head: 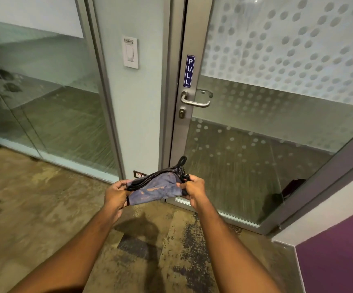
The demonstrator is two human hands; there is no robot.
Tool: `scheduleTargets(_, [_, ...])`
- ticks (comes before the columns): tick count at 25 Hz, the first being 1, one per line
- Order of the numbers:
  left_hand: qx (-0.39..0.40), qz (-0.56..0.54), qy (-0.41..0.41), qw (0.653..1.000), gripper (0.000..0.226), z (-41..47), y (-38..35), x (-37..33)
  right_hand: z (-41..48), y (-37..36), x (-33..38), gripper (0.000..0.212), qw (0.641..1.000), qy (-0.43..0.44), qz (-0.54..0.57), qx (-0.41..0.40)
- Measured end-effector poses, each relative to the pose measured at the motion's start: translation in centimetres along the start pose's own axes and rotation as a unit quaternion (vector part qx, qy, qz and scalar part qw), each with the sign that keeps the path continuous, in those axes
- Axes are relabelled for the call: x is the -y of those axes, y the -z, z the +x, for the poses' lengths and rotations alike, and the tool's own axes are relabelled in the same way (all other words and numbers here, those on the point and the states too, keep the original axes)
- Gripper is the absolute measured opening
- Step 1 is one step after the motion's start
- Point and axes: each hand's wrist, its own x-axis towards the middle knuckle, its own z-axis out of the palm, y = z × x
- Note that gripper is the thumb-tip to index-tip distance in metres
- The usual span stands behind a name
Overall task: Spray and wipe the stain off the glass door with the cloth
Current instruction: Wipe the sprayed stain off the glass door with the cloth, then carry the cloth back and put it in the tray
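A mottled tan and dark carpeted floor runs up to a wall of glazing: a clear glass partition on the left, a pale wall strip carrying a white rocker light switch, and on the right a metal-framed glass door with a frosted band of round dots across its upper part. Its stile bears a blue vertical "PULL" sticker above a brushed metal lever handle and a small keyhole cylinder. A purple wall panel closes in the lower right corner.

Low in front of the door's hinge-free edge, a crumpled blue-grey cloth with orange blotches and a dark trim is stretched between both hands. Its long axis runs left to right, roughly level, with a dark loop poking upward near the right end. The left hand is closed, pinching the cloth's left end; the right hand is closed around the right end. Open carpet lies beneath and to the left of the arms, while the purple wall crowds the right side
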Motion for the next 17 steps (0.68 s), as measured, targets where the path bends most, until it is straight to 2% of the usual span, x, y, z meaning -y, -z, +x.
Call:
scheduleTargets(5, [-0.07, -0.031, 0.0, 0.997, 0.034, -2.7, 2.3, 1.3, 0.3, -1.9, -1.7, 0.036, 0.998, 0.023, -0.05, 0.039])
scheduleTargets(10, [-0.148, -0.07, 0.011, 0.986, 0.038, -5.6, 8.0, 2.5, -1.3, -6.6, -4.7, 0.037, 0.989, -0.003, -0.094, 0.115])
scheduleTargets(17, [-0.271, -0.121, 0.018, 0.955, 0.033, -11.8, 18.9, 6.2, -7.5, -14.6, -10.8, 0.031, 0.949, -0.044, -0.202, 0.236])
